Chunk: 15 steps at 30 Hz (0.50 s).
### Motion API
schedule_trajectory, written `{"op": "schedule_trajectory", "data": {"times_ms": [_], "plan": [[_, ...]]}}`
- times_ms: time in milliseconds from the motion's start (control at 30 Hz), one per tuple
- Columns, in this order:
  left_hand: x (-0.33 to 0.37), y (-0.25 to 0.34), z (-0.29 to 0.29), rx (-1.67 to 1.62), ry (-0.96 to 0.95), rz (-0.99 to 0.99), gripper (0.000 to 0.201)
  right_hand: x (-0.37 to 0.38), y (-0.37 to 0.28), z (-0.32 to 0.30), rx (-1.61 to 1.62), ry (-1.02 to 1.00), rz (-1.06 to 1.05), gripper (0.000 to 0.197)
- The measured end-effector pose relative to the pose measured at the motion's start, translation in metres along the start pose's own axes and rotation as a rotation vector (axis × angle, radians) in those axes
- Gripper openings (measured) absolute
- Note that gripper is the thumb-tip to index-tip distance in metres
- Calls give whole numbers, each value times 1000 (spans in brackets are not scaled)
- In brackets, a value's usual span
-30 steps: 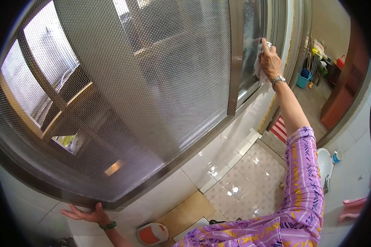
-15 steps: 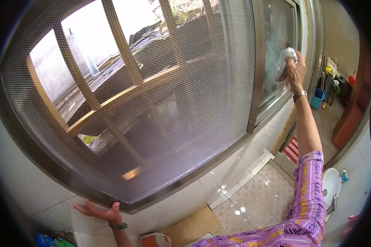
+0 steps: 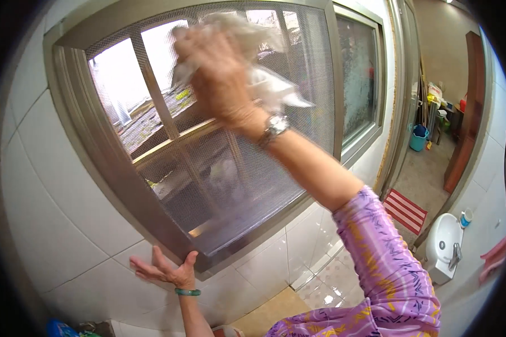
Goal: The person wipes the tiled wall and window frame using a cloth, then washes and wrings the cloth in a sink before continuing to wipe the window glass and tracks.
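A whitish cloth (image 3: 272,90) is in my right hand (image 3: 222,84), which is raised in front of the upper part of the mesh window screen (image 3: 281,151). Hand and cloth are smeared by motion, and whether the cloth touches the mesh cannot be told. My left hand (image 3: 171,271), with a green bangle at its wrist, has its fingers spread by the lower corner of the brown window frame (image 3: 188,255). Nothing is held in it. Bars and a rough slope show through the mesh.
To the right of the screen is a frosted glass pane (image 3: 357,78). Beyond the doorway stand a teal bucket (image 3: 417,140) and a red-striped mat (image 3: 405,210). A white washbasin (image 3: 444,241) with a tap juts from the right wall. White tiles (image 3: 50,168) surround the window.
My right hand has swung left with the cloth, from the frosted pane to the screen's upper part. My view has turned, so the whole window sits differently. The left hand stays spread near the frame's corner.
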<state>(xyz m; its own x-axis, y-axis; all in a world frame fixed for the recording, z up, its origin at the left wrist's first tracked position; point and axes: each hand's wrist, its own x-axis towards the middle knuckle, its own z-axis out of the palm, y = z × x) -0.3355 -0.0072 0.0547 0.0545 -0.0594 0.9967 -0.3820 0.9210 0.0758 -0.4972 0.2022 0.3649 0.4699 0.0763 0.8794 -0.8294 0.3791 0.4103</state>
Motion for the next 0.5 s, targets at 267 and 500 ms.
{"op": "schedule_trajectory", "data": {"times_ms": [267, 500], "plan": [[-12, -6, -2, -16, -46, -43, 93, 48, -32, 25, -221, -799, -58, 22], [-9, 3, 2, -96, -31, -53, 97, -16, 196, -116, -843, 31, 273, 23]]}}
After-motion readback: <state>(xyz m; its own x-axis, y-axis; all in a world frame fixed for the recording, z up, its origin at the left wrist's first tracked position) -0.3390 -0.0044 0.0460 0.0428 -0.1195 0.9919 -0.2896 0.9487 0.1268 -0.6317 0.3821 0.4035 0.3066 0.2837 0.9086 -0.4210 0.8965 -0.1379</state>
